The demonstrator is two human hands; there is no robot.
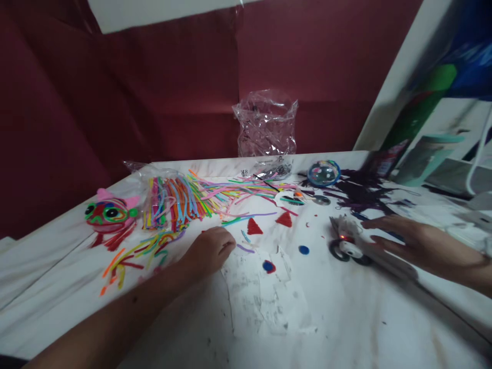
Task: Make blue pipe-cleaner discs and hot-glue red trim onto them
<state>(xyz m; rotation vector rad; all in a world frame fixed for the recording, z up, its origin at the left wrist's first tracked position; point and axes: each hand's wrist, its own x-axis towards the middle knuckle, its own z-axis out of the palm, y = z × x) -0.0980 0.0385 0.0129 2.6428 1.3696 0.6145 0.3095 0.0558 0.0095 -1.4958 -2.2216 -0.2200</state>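
Observation:
My left hand (216,248) rests low over the table with its fingers curled together, beside the left edge of a marked white paper sheet (265,302). Whatever its fingers hold, if anything, is hidden. At the right, my right hand (403,241) has its thumb and fingers apart, close to a white device (351,248) with dark loops and a lit red point; blur hides its kind. Two red fuzzy triangles (254,226) lie beyond the paper. A blue disc on a red piece (268,266) sits on the sheet, and another blue disc (304,250) is to its right.
Colourful pipe cleaners (184,202) spread from a clear bag across the back left. A colourful face figure (110,212) lies at far left. Behind are a clear plastic bag (267,128), a round clear container (324,173) and dark purple strands (357,189). A teal-lidded container (430,159) stands right.

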